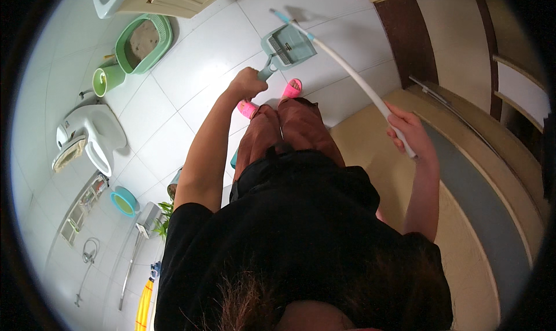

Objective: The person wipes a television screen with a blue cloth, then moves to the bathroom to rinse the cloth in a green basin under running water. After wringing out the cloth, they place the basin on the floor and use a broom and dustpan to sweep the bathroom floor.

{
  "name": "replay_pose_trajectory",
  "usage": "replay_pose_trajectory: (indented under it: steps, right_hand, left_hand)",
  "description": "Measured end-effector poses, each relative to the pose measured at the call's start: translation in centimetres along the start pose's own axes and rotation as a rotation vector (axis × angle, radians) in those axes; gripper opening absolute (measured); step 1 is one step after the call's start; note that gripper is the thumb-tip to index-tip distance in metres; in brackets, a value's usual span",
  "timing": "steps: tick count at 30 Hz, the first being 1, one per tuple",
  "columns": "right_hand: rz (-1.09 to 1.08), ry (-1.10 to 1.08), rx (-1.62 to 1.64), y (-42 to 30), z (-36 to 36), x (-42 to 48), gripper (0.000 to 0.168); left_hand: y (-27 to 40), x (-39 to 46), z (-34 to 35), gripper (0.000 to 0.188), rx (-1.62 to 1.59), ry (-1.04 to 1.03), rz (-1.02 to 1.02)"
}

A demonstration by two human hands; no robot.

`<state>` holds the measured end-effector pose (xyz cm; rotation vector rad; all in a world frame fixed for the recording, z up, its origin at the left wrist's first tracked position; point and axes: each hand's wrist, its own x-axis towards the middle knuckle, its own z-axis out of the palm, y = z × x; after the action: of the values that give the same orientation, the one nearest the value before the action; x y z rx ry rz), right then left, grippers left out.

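Observation:
My left hand (247, 84) is closed around the short handle of a grey-green dustpan (299, 44). A row of comb teeth runs across the pan near the handle, and the pan is held low over the white floor tiles. In my right hand (406, 129) is the upper end of a long white pole (347, 68) with pale blue sections near its far end. That far end reaches past the dustpan's outer corner, close to the floor. Whether it carries a brush or blade cannot be made out. My feet, in pink slippers (293, 89), stand just behind the pan.
To the left are a green litter tray (163, 48) with sandy filling, a green bin (114, 79) and a white toilet (108, 118). A cream cabinet (182, 0) stands ahead. At right is a beige door-like panel (378, 161). A flat mop (130, 261) leans at lower left.

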<state>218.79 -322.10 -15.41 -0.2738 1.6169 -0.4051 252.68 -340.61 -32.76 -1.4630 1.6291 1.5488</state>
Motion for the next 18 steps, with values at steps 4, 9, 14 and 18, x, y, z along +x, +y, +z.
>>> replay_pose_trajectory:
  steps: [4, 9, 14, 18]
  right_hand:
    - [-0.200, 0.092, -0.056, -0.2, -0.1, 8.1, 0.048]
    - [-0.300, 0.215, -0.210, -1.9, 1.7, 21.0, 0.040]
    - [-0.127, 0.126, -0.492, 1.1, 4.3, 23.0, 0.036]
    - [0.021, -0.079, -0.261, 1.4, 4.0, 10.5, 0.049]
  left_hand:
    - [-3.0, -1.8, 1.6, 0.021, -0.259, 0.143, 0.081]
    - [-2.6, -3.6, 1.9, 0.020, -0.561, 0.174, -0.009]
    - [-2.1, -1.1, 3.4, 0.018, -0.501, 0.190, -0.002]
    - [-2.2, -1.0, 3.4, 0.021, -0.464, 0.254, -0.026]
